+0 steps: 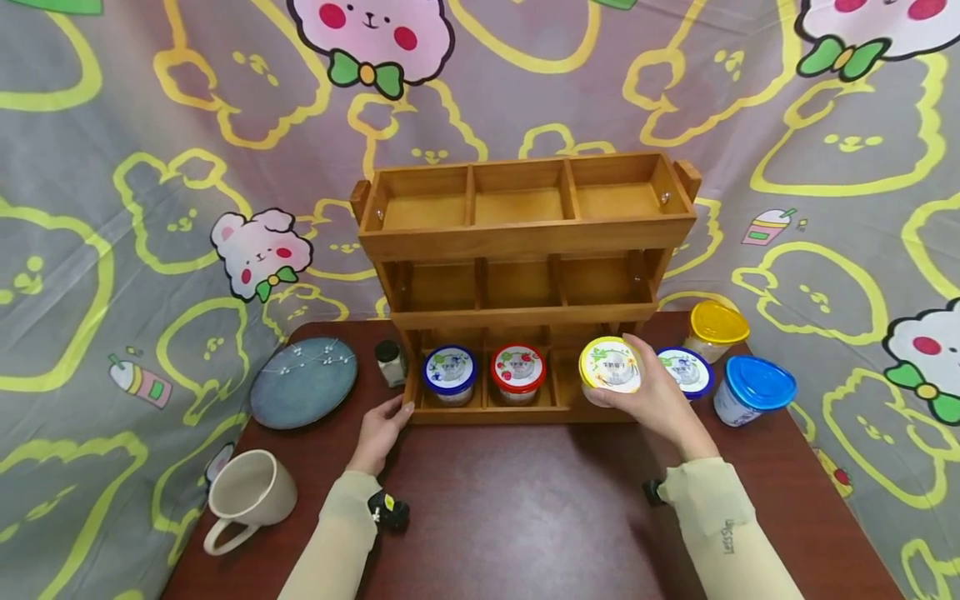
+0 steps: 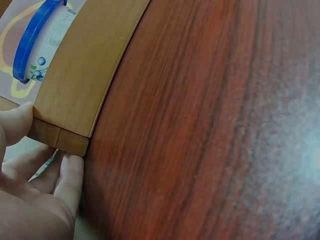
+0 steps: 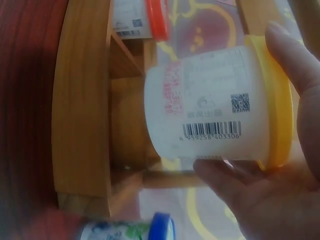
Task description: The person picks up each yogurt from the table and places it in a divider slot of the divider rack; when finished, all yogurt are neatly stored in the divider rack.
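A three-tier wooden shelf (image 1: 525, 242) stands on the table. My right hand (image 1: 660, 400) grips a yellow-lidded tub (image 1: 611, 367) by its sides, above the bottom tier's right compartment. The right wrist view shows the white wall of this tub (image 3: 210, 105), with a barcode on it, tilted over the compartment. My left hand (image 1: 380, 433) holds the shelf's lower left corner, thumb and fingertips about the wooden end (image 2: 60, 137). In the bottom tier, a blue-lidded tub (image 1: 450, 373) sits in the left compartment and a red-lidded tub (image 1: 517, 372) in the middle one.
Right of the shelf stand another blue-lidded tub (image 1: 686, 372), a yellow-lidded container (image 1: 716, 329) and a bright blue-lidded container (image 1: 753, 389). On the left are a small dark-capped jar (image 1: 391, 364), a blue-grey plate (image 1: 303, 383) and a beige mug (image 1: 252, 496). Patterned cloth hangs behind.
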Available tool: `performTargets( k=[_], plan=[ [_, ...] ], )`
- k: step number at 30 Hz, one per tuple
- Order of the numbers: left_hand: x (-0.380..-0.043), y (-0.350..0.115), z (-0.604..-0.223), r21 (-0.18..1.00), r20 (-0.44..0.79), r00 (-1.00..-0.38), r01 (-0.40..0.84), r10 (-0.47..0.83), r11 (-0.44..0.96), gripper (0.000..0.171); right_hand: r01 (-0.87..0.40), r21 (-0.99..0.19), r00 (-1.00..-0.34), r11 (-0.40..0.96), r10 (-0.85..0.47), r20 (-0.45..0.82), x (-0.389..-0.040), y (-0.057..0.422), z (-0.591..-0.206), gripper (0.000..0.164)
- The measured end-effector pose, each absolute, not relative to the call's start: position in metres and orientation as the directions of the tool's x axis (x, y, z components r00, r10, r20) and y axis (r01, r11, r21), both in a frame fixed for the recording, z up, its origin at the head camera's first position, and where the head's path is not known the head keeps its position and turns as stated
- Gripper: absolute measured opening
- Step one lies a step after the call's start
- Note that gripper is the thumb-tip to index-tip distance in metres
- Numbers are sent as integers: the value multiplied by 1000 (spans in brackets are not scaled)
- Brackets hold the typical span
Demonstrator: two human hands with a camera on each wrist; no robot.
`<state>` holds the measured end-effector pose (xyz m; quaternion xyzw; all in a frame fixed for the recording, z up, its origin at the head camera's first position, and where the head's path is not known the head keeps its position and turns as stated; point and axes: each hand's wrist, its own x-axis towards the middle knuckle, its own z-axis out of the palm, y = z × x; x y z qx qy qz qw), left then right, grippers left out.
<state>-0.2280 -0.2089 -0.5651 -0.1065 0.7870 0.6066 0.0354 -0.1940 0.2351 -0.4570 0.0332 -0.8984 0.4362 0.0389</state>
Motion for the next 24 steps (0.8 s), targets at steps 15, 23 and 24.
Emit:
performTargets(
  k=[15,23,24],
  plan=[
    [-229,-210,-566,943,-191,-973,-218,-128,250,51,-125,-766,-992,631,-63,109,-240,228,-488,110],
    [-228,-209,-565,947,-174,-974,-206,-144,249,50,-76,-769,-997,635,-54,54,-247,228,-506,108],
    [-229,-209,-566,946,-171,-975,-203,-143,254,50,-71,-769,-997,635,-52,49,-248,227,-508,108]
  ],
)
